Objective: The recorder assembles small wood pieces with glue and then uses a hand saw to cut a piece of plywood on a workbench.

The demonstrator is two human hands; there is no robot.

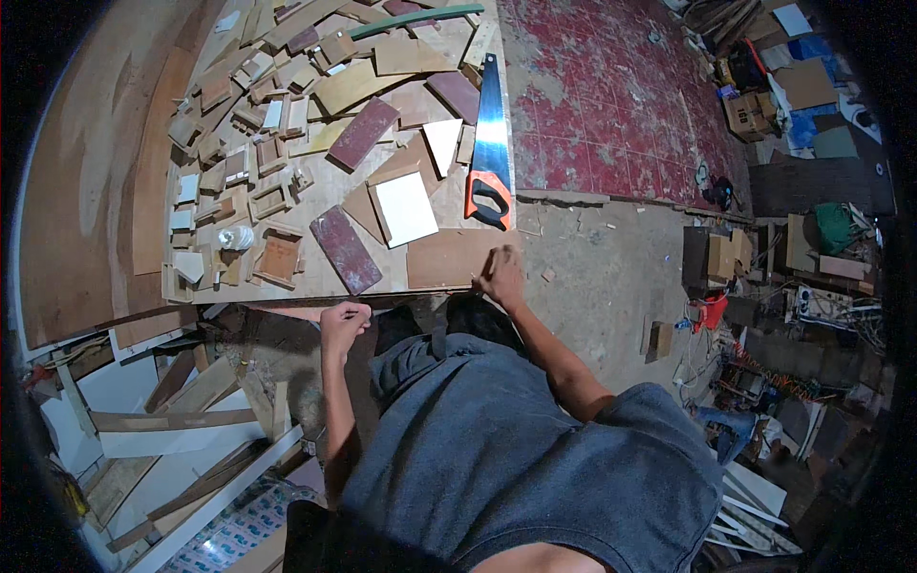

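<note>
My left hand is just off the table's front edge, its fingers curled into a loose fist. Whether anything small sits inside it is hidden. At the front right corner of the table, my right hand rests on or just above a flat brown board, thumb apart from the loosely bent fingers. Beyond that board lies a handsaw with an orange and black handle, its blade pointing away from me. A white-faced panel and a dark red wooden piece lie nearby.
Several small wooden boxes and offcuts crowd the left of the worktable. A clear plastic container stands among them. Scrap boards pile up at lower left. A red floor and cluttered shelves lie to the right.
</note>
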